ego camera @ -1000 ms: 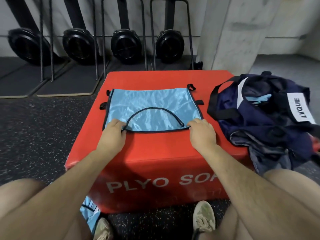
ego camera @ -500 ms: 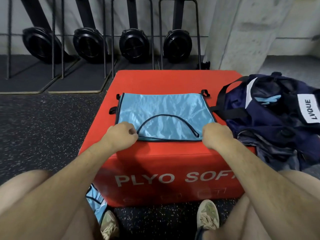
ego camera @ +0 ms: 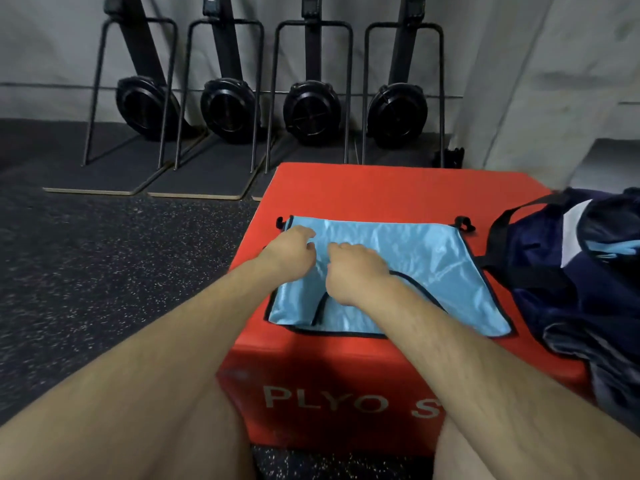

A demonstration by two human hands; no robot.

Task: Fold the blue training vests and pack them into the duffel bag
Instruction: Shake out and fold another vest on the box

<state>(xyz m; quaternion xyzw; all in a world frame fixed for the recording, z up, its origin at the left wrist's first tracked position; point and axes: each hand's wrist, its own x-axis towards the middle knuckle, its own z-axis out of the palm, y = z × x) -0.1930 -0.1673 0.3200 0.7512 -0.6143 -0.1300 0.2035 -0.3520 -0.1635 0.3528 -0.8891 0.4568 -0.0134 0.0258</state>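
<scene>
The left forearm point(ego camera: 194, 341) and the right forearm point(ego camera: 450, 358) are bare along their whole visible length, right down to the wrists. Fine hair shows on the right one, plainest towards the lower right corner of the view. The left hand point(ego camera: 294, 251) and the right hand point(ego camera: 356, 271) are bare too. Along the bottom edge two bare legs show: the left thigh point(ego camera: 207, 445) broad, the right thigh point(ego camera: 450, 459) only a narrow strip.

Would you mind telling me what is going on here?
A person is folding a blue vest spread on a red box. The left hand and right hand lie on its left half, fingers curled; whether they grip the fabric is unclear. The bag sits open at the box's right, with light blue fabric showing inside.
</scene>
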